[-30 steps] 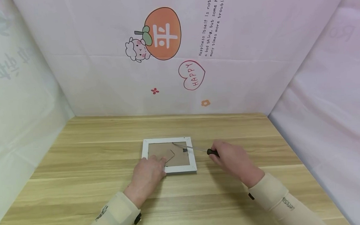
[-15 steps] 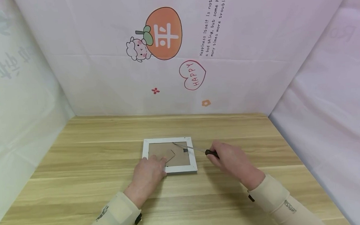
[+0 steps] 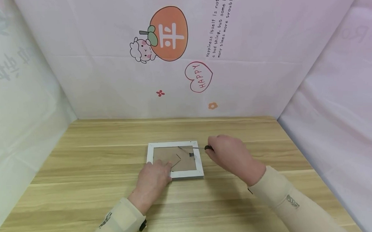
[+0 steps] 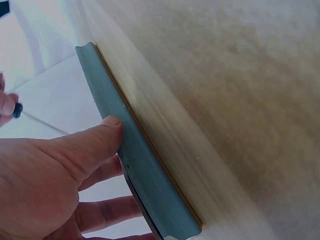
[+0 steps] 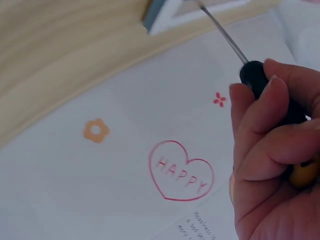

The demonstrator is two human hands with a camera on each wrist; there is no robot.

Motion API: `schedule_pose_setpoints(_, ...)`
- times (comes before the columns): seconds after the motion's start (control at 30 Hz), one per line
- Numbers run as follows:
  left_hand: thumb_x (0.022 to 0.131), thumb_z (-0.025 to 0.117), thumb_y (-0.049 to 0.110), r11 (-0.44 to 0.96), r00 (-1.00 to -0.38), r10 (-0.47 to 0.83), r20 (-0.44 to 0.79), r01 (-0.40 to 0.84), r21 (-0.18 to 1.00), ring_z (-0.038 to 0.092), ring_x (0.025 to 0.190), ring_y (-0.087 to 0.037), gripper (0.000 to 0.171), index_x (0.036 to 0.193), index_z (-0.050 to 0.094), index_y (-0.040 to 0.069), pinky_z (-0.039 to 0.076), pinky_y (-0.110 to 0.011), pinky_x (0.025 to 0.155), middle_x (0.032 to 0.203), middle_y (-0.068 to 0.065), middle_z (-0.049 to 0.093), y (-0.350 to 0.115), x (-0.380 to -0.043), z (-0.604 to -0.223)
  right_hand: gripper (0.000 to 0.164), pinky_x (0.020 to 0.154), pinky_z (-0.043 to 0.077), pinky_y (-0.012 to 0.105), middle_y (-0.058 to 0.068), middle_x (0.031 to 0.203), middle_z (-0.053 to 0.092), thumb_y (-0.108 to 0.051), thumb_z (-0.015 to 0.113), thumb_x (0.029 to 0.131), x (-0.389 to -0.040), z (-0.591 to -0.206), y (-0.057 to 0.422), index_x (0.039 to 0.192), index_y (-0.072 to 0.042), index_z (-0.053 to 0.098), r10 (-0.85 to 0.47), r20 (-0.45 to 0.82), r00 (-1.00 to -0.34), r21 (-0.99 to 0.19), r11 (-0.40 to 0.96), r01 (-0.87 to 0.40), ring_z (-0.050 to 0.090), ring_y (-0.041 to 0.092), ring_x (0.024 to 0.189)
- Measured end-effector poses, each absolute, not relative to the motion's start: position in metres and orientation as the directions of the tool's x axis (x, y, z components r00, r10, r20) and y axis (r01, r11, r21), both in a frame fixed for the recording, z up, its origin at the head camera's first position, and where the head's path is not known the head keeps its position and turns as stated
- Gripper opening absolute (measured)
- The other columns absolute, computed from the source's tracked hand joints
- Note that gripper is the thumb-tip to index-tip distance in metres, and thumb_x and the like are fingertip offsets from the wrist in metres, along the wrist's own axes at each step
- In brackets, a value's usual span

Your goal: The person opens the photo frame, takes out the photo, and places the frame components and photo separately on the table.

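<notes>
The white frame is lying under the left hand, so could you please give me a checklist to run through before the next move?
1. White frame on the table, backing upward: ok.
2. Left hand holding the frame's near edge: ok.
3. Right hand gripping the screwdriver by its handle: ok.
4. Screwdriver tip away from the left fingers: ok, it is at the backing's far edge.
5. Tip touching the backing: cannot tell, too small.

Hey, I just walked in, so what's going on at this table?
A person is working on the back of a white frame lying on a wood-grain table. Their left hand holds the frame's near side, thumb against the outer edge. Their right hand grips the dark handle of a screwdriver-like tool, its tip at the far inner edge. The brown backing sits inside the frame.
</notes>
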State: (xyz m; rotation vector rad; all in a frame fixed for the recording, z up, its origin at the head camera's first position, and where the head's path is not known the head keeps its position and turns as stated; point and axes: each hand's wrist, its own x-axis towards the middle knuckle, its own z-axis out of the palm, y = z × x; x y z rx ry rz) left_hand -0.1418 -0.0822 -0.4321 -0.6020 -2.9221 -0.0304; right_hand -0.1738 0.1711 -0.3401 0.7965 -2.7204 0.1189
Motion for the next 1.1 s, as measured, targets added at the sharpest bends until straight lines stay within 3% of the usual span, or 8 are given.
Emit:
schedule_pose_setpoints(0.17,0.082,0.088,0.036,0.918,-0.905,0.393,0.164,0.397,-0.011,0.063,0.073,-0.022,0.049,0.122,0.075,0.011,0.053,-0.036,0.061,0.09,-0.009,0.074,-0.081,-0.142,-0.433,0.041,0.049,0.021,0.024,-0.008,0.057,0.03,-0.014,0.072,0.093,-0.191,-0.314,0.16,0.064,-0.015,0.044,-0.503,0.169,-0.847,-0.014,0.858,-0.513,0.026,0.008,0.054)
schedule_pose_setpoints(0.37,0.081,0.089,0.036,0.919,-0.903,0.391,0.178,0.394,-0.021,0.062,0.07,-0.023,0.048,0.12,0.076,0.011,0.052,-0.036,0.059,0.089,-0.01,0.073,-0.08,-0.143,-0.433,0.027,0.053,0.036,0.026,-0.006,0.06,0.049,-0.017,0.068,0.095,-0.215,-0.289,0.153,0.071,-0.014,0.058,-0.479,-0.05,-0.876,-0.065,0.877,-0.476,0.042,0.01,0.056)
schedule_pose_setpoints(0.5,0.082,0.089,0.036,0.919,-0.903,0.391,0.177,0.393,-0.028,0.061,0.069,-0.022,0.048,0.12,0.076,0.01,0.052,-0.035,0.059,0.088,-0.01,0.072,-0.08,-0.143,-0.433,0.022,0.056,0.04,0.027,-0.005,0.064,0.055,-0.022,0.071,0.095,-0.229,-0.278,0.15,0.077,-0.012,0.066,-0.481,-0.119,-0.869,-0.055,0.877,-0.478,0.047,0.01,0.057)
schedule_pose_setpoints(0.67,0.082,0.089,0.036,0.92,-0.905,0.39,0.168,0.392,-0.024,0.063,0.072,-0.022,0.049,0.122,0.075,0.01,0.053,-0.036,0.061,0.09,-0.01,0.073,-0.08,-0.143,-0.432,0.017,0.059,0.045,0.026,-0.004,0.07,0.063,-0.024,0.072,0.095,-0.237,-0.274,0.152,0.083,-0.011,0.072,-0.492,-0.144,-0.859,-0.042,0.87,-0.491,0.054,0.011,0.062)
schedule_pose_setpoints(0.8,0.083,0.088,0.037,0.92,-0.908,0.391,0.152,0.391,-0.031,0.064,0.075,-0.022,0.051,0.124,0.075,0.011,0.054,-0.037,0.063,0.091,-0.01,0.073,-0.081,-0.143,-0.432,0.019,0.059,0.043,0.027,-0.004,0.07,0.061,-0.025,0.072,0.096,-0.232,-0.283,0.16,0.082,-0.012,0.069,-0.472,-0.142,-0.87,-0.086,0.882,-0.464,0.051,0.011,0.062)
schedule_pose_setpoints(1.1,0.084,0.086,0.038,0.921,-0.912,0.387,0.137,0.388,-0.017,0.069,0.083,-0.025,0.053,0.128,0.073,0.012,0.059,-0.041,0.073,0.099,-0.011,0.075,-0.082,-0.142,-0.432,0.013,0.061,0.048,0.027,-0.008,0.076,0.064,-0.021,0.077,0.094,-0.194,-0.324,0.187,0.091,-0.014,0.067,-0.495,0.067,-0.866,-0.148,0.854,-0.499,0.053,0.007,0.064)
